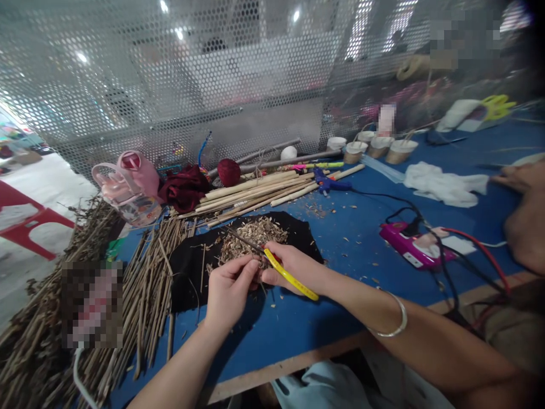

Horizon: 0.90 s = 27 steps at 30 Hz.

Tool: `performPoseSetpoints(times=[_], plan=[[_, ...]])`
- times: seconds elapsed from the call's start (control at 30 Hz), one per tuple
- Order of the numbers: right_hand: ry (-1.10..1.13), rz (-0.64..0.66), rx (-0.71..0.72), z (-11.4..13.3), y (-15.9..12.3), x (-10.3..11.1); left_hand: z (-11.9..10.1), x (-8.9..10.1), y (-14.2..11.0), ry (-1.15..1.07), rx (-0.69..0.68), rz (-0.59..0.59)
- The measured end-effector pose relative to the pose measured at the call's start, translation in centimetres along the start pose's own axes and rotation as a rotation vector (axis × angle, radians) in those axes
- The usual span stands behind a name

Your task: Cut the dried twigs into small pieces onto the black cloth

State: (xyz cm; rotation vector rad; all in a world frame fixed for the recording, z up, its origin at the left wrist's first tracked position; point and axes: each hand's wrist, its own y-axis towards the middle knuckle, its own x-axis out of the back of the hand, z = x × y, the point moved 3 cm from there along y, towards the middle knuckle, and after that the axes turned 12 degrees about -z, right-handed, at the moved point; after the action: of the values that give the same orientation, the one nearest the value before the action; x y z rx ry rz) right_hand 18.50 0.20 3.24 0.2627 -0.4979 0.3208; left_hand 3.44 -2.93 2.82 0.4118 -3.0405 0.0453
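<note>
Yellow-handled pliers [293, 278] are gripped in my right hand [289, 266]; their jaws are hard to make out near my fingers. My left hand [232, 281] is closed in a pinch, thumb against forefinger, close beside the right fingertips. Whatever it holds is mostly hidden, though thin dark bits show below the fingers. Just beyond both hands, a heap of short cut plant pieces [259, 232] lies on a black cloth [191, 278]. A thin dark stick [240, 236] slants across the heap toward the right hand.
Long dry stems [147, 295] are piled at left. Pale sticks [255, 190], a blue glue gun [330, 182] and a pink bottle [140, 176] line the back. Rightward are a purple power strip [411, 247], cables, white gloves [445, 183] and another person's hand [523, 176].
</note>
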Motion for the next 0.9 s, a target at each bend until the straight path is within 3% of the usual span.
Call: performPoseSetpoints(times=[0.33, 0.57, 0.9], plan=[[0.033, 0.023, -0.090, -1.2, 0.8, -0.2, -0.6, 0.3, 0.2, -0.049, -0.050, -0.048], [0.028, 0.075, 0.042, 0.4, 0.2, 0.3, -0.3, 0.2, 0.3, -0.083, -0.042, -0.045], [-0.022, 0.041, -0.009, -0.7, 0.6, -0.2, -0.4, 0.3, 0.4, -0.068, -0.059, -0.044]])
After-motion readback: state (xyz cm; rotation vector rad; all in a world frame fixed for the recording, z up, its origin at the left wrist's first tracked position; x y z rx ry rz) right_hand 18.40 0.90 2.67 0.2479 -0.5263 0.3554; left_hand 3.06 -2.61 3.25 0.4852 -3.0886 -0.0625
